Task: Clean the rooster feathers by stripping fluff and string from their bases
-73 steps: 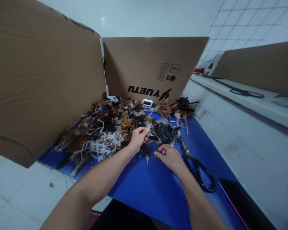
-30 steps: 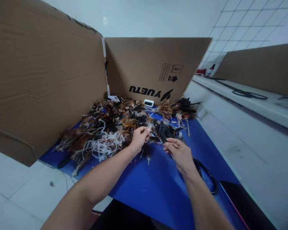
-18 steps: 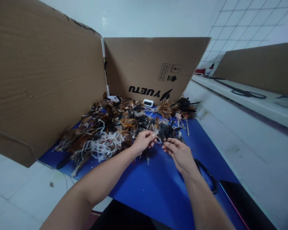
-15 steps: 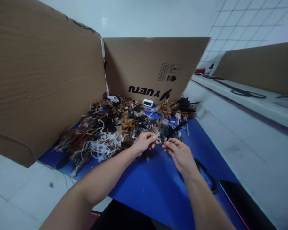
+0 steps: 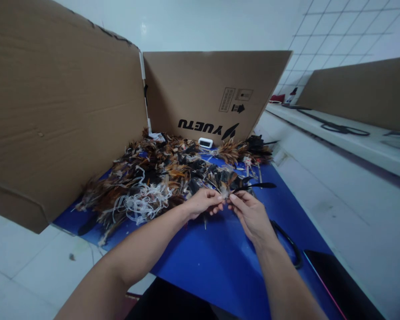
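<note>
My left hand (image 5: 205,202) and my right hand (image 5: 248,211) are close together over the blue table top (image 5: 216,262). Both are pinched on the base of a small bunch of brown and black feathers (image 5: 227,181), which fans out away from me. One long black feather (image 5: 266,185) points to the right beyond my right hand. Behind and left of my hands lies a wide pile of brown and black feathers (image 5: 173,155). A tangle of white strips (image 5: 145,202) sits on the pile's near left side.
Cardboard panels stand at the left (image 5: 66,106) and back (image 5: 186,89). A small white device (image 5: 205,142) rests by the back panel. A black loop (image 5: 291,244) and a dark flat pad (image 5: 340,284) lie at the right. Scissors (image 5: 345,129) lie on a side ledge.
My hands have come closer together at the bunch. The feathers between them are now spread upright, and a long black feather now reaches out to the right.
</note>
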Demonstrator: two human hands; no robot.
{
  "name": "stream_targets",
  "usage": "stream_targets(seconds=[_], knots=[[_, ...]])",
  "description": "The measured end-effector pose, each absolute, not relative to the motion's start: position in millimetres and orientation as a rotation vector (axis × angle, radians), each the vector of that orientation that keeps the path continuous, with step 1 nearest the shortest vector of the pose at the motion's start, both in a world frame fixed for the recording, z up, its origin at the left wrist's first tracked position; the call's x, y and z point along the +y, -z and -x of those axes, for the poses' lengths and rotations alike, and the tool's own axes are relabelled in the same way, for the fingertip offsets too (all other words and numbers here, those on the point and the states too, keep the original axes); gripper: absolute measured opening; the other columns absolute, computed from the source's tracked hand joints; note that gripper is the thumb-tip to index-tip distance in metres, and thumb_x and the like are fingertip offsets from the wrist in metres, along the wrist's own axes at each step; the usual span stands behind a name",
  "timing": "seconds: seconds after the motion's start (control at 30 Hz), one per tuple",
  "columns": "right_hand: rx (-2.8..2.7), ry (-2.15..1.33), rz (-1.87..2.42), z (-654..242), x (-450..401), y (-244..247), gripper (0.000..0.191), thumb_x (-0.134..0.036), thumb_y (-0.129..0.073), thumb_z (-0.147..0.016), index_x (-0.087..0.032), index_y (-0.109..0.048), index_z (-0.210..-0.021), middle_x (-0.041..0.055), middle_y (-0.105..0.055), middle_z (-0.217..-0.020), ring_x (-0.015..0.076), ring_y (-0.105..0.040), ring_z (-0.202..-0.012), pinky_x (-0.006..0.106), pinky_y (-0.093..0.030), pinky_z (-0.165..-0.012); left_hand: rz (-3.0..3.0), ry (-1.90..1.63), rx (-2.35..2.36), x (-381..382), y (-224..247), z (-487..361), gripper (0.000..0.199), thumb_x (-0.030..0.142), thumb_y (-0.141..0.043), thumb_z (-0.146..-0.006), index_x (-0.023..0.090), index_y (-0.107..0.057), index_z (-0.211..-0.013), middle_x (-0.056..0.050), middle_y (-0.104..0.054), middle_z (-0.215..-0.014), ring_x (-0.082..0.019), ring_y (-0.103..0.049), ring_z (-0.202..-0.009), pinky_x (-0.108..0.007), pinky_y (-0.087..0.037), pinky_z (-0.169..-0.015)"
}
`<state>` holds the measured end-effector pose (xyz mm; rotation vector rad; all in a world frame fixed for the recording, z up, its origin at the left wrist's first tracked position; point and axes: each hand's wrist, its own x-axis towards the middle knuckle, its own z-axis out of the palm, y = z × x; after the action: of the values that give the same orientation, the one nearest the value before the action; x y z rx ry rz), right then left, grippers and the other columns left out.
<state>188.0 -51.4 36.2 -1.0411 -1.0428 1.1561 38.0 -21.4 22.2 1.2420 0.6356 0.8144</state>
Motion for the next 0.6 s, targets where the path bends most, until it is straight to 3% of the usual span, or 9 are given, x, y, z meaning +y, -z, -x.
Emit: stream_targets(seconds=[0.6], knots=[[-1.140,-1.159,1.029,-190.0,-50.7,-30.3,0.028,-0.038,-0.078,-0.059,-0.019,-0.061,-0.070,-0.0008,-0.063,-0.065,0.0130,-0.056,-0.061,0.026,-0.045,-0.058,-1.229,-0.782,0.614,-22.5,-22.8,-37.4,0.041,0.052,-0.067,-0.066,0.012,-0.057,-0.065,0.000,-0.055,-0.058,-0.005,-0.046,-0.047,-0.019,-0.034,-0.044]])
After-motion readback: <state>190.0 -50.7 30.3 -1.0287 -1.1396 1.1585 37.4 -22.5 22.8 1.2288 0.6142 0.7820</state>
